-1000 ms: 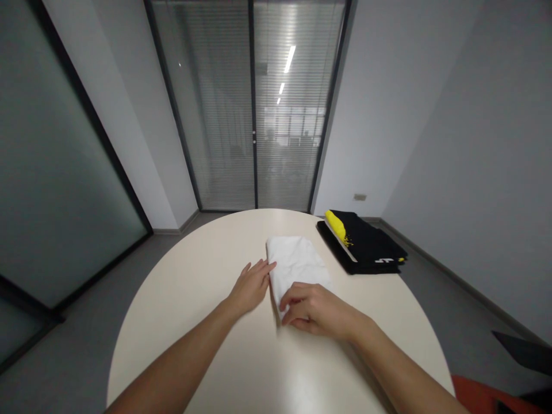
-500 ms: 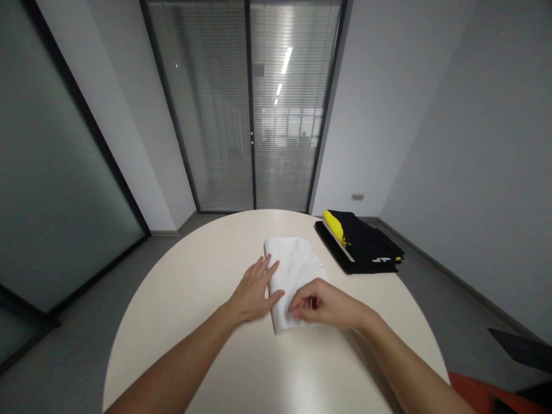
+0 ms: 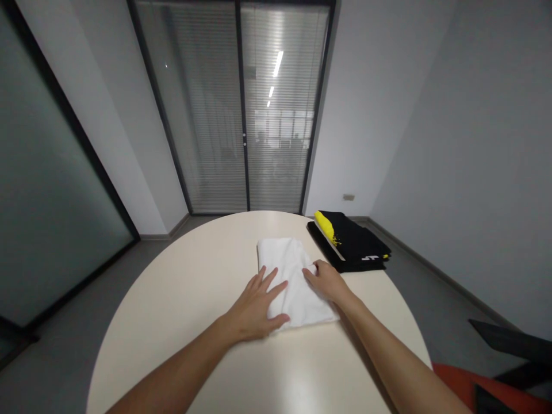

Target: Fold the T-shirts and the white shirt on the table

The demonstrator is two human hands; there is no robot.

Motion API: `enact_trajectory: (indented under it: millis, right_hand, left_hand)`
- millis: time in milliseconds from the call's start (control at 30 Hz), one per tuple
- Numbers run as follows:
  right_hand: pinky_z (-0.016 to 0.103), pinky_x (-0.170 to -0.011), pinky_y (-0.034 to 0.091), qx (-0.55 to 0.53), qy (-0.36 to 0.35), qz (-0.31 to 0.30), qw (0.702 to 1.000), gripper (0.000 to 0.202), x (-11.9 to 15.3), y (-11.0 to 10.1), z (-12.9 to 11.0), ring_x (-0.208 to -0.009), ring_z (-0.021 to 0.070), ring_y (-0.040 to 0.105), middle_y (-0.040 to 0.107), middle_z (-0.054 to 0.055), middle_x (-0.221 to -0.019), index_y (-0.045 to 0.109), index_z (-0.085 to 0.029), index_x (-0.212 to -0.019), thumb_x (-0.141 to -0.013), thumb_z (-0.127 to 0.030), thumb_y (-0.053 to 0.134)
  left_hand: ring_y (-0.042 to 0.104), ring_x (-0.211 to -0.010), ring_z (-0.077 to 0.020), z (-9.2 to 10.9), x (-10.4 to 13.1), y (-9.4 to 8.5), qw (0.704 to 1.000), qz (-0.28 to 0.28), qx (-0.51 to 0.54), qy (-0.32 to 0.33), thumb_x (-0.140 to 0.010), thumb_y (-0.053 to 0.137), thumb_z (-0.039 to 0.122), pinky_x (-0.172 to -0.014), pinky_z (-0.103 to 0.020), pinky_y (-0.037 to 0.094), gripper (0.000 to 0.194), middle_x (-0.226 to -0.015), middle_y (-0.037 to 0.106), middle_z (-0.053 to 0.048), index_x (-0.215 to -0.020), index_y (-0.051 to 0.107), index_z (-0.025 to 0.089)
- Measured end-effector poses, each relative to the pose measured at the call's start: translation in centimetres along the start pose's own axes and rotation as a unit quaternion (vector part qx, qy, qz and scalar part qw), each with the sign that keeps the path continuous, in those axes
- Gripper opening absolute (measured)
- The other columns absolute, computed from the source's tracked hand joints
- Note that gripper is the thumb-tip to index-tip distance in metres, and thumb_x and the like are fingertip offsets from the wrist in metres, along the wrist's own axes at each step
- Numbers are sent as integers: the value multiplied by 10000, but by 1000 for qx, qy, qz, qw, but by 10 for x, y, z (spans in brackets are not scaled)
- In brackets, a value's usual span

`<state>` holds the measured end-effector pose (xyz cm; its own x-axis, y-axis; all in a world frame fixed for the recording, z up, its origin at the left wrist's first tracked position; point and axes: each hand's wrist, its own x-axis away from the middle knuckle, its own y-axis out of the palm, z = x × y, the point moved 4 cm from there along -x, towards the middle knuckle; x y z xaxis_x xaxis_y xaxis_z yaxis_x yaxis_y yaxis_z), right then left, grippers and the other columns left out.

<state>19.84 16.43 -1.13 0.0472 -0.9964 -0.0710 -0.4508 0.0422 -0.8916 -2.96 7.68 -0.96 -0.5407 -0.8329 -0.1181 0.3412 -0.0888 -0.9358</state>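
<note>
Two hands on one white, seemingly folded cloth.

I can not read any word, number or brand from my camera. On the folded black clothes there is one small white mark, close to the edge of the top piece. Its shape looks to me like letters, but it is too small and blurred, so I am not able to say which ones. The yellow print on the same clothes does not give me a readable letter.
</note>
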Motion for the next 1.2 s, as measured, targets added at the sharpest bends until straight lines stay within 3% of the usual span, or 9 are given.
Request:
enact_trajectory:
  millis: [133, 267, 433, 533, 633, 767, 867, 1067, 1200]
  right_hand:
    - [268, -632, 387, -72, -5, 21, 997, 319, -4, 7, 1, -695, 189, 603, 660, 57, -768, 569, -155, -1071, -907, -423, 518]
    - [270, -609, 388, -130, -17, 59, 990, 421, -6, 12, 2, -609, 188, 564, 581, -19, -640, 480, -157, -1208, -890, -431, 520]
    - [273, -661, 427, -169, -88, 68, 979, 560, -11, -3, -8, -612, 171, 561, 586, -35, -669, 412, -196, -1422, -887, -331, 506]
    - [289, -707, 457, -165, -147, 50, 974, 471, -21, -26, -21, -665, 173, 585, 663, 13, -774, 548, -202, -1360, -910, -323, 478]
    - [314, -791, 490, -154, -168, 31, 973, 405, -39, -53, -35, -767, 191, 640, 722, 77, -944, 645, -168, -1262, -910, -300, 493]
    - [334, -963, 471, -127, -163, 45, 977, 370, -67, -90, -47, -1013, 218, 664, 699, 115, -1196, 677, -166, -1223, -891, -249, 540]
    - [350, -1004, 463, -102, -161, 44, 981, 371, -87, -115, -49, -1054, 224, 666, 707, 98, -1205, 680, -185, -1233, -889, -245, 556]
    - [360, -1029, 454, -101, -124, 74, 984, 398, -114, -187, -32, -1073, 218, 657, 714, 87, -1189, 681, -177, -1250, -865, -225, 589]
    - [346, -802, 561, -189, -70, 44, 979, 482, -120, -222, 7, -825, 198, 697, 735, 95, -1084, 604, -213, -1357, -897, -355, 584]
  left_hand:
    - [-3, -1524, -359, 1, 0, 0, 1000, 6, 6, 11, -893, 579, 560, -1222, -558, 169, 756, -1667, 106, -53, -1550, 314, 297]
    - [-45, -1524, -348, 2, 0, -1, 1000, 8, 8, 20, -923, 524, 569, -1225, -548, 172, 757, -1671, 80, -43, -1571, 252, 288]
    - [112, -1529, -277, -14, -7, -1, 998, 59, 0, -8, -1015, 310, 523, -1236, -493, 185, 652, -1647, 207, -59, -1584, 204, 223]
    - [195, -1511, -294, -33, -11, 0, 989, 106, -27, -102, -1021, 266, 499, -1227, -498, 196, 650, -1619, 280, -114, -1559, 269, 134]
    - [249, -1491, -322, -46, -13, 4, 979, 100, -45, -172, -1010, 274, 508, -1211, -504, 220, 674, -1596, 319, -152, -1534, 320, 86]
    - [245, -1494, -318, -49, -13, 6, 978, 89, -52, -180, -1004, 269, 523, -1215, -487, 207, 673, -1580, 359, -139, -1518, 363, 99]
    - [240, -1496, -313, -49, -13, 7, 978, 89, -57, -181, -1005, 256, 529, -1219, -471, 204, 676, -1580, 363, -126, -1514, 373, 101]
    - [255, -1490, -313, -49, -13, 6, 978, 94, -54, -177, -1007, 250, 533, -1217, -473, 211, 666, -1569, 388, -114, -1509, 387, 117]
    - [263, -1486, -321, -50, -13, 5, 979, 97, -46, -175, -1006, 262, 534, -1214, -485, 220, 668, -1568, 388, -119, -1507, 389, 111]
